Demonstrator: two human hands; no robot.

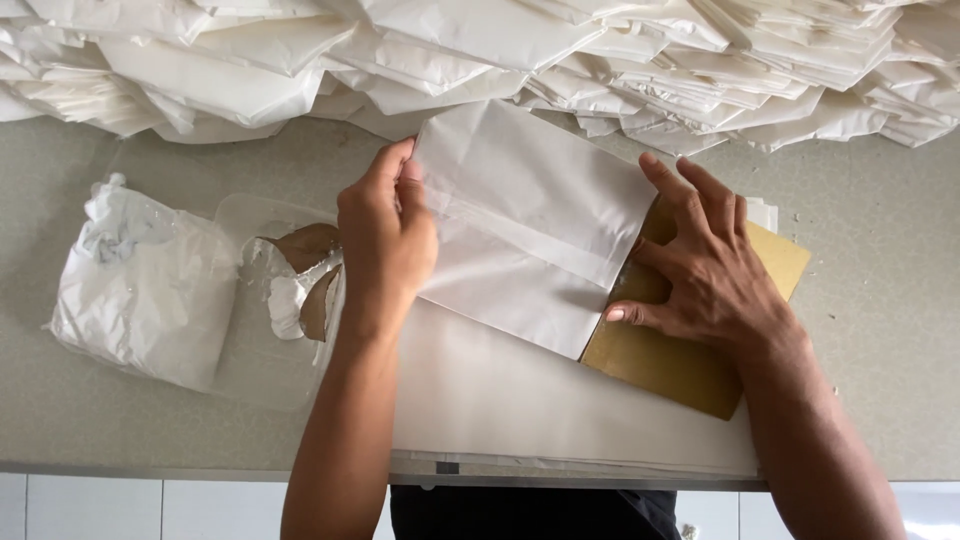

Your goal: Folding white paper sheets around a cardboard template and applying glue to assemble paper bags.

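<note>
On the grey desk [880, 330] we see a crumpled white bag [140, 285] far left, then our left hand [385, 235] with fingers pinching the left edge of a folded white paper sheet [530, 225], and our right hand [700, 265] with fingers spread flat, pressing a brown cardboard piece [670, 365] beside it.

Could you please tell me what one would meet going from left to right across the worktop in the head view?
Crumpled white plastic bag → clear plastic tray with torn brown card scraps → left hand → folded white paper sheet → right hand → brown cardboard piece.
</note>
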